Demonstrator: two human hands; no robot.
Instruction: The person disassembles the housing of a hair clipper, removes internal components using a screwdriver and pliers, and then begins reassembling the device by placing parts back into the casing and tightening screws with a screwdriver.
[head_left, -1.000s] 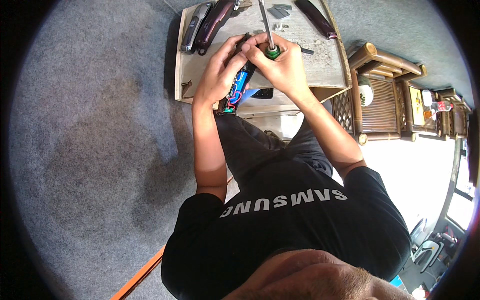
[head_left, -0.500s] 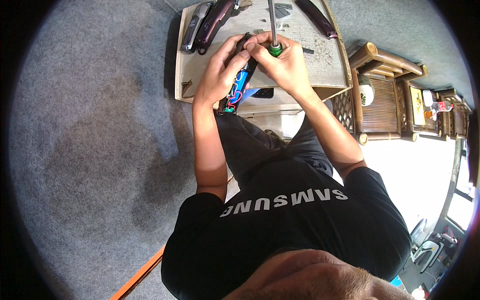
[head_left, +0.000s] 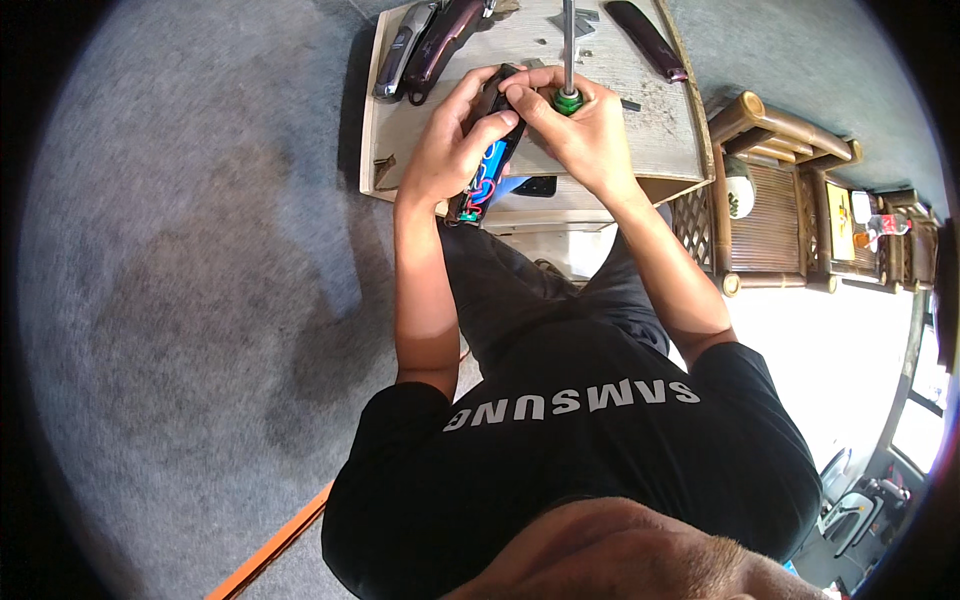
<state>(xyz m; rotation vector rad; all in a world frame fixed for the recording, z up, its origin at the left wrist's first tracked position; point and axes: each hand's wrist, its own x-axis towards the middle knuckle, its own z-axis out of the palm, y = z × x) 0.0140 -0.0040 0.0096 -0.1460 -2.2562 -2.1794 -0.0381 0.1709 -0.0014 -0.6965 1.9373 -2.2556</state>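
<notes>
A hair clipper with its housing off (head_left: 484, 185) lies tilted in my left hand (head_left: 445, 155), which wraps round its side. Blue battery casing and red and blue wires show along the lower half. My right hand (head_left: 592, 135) pinches the clipper's far end between thumb and index finger; what is under those fingertips cannot be made out. Tucked in the same hand is a screwdriver (head_left: 569, 55) with a green handle, its metal shaft pointing away from me. Both hands are above the near part of the wooden stand.
On the wooden stand (head_left: 650, 155) lie a silver-and-black clipper (head_left: 402, 50) and a maroon clipper (head_left: 440, 52) at far left. A maroon housing part (head_left: 648, 40) rests at far right, with small dark pieces and debris nearby. Bamboo furniture (head_left: 765, 220) stands on the right.
The whole view has shifted slightly, so the stand and hands appear a little further right. The grip on the clipper and screwdriver looks the same.
</notes>
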